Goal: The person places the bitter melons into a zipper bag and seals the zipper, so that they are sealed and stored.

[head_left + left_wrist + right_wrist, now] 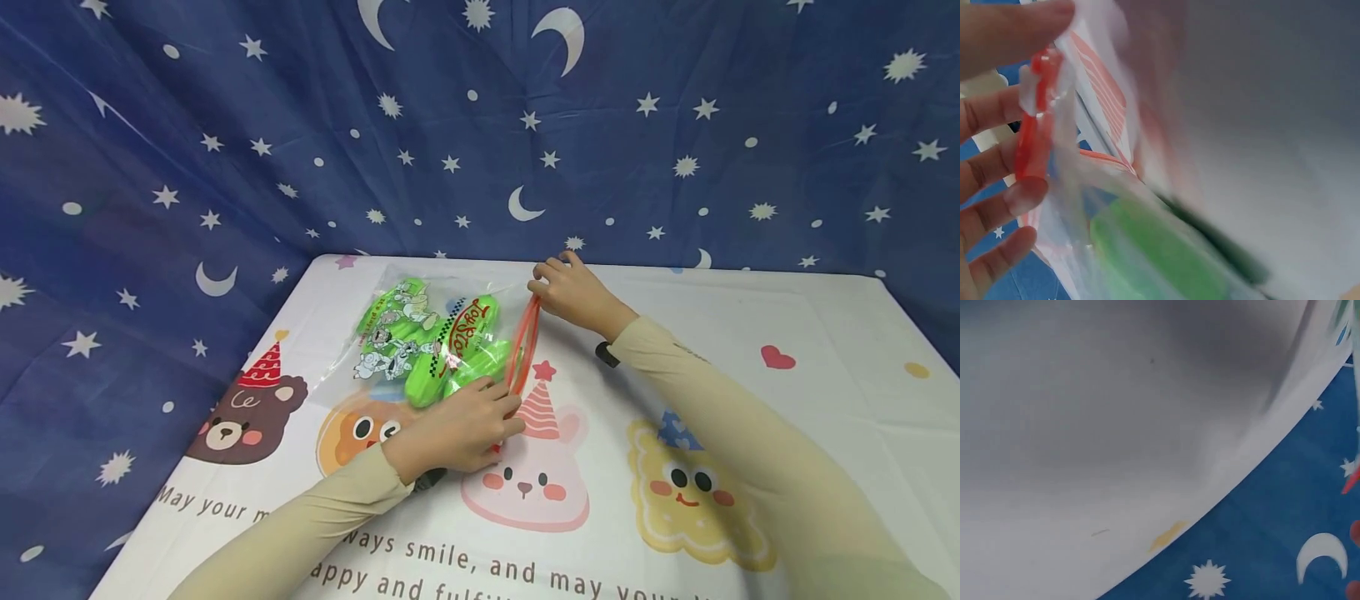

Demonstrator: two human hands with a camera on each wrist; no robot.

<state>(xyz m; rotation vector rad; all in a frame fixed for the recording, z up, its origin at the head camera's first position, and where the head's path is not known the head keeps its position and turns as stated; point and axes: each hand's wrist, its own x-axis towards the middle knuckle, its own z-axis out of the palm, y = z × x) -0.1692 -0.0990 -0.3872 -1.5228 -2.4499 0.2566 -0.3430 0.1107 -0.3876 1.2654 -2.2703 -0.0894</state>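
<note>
A clear plastic zip bag [467, 333] with Toy Story lettering and cartoon prints lies on the table, several bright green elongated objects [426, 385] inside it. Their exact kind is hard to tell through the film. Along the bag's right side runs an orange-red zip strip [522, 350]. My left hand [461, 425] pinches the near end of that strip; in the left wrist view a red slider [1038, 125] lies between the thumb and fingers. At the strip's far end, my right hand [576, 292] pinches the corner. Only red-tinted fingertips [1354, 590] show in the right wrist view.
A white tablecloth [825, 400] with cartoon animals and lettering covers the table. Behind and to the left hangs a dark blue curtain [637, 167] with stars and moons. Small black pieces [606, 354] sit at both wrists.
</note>
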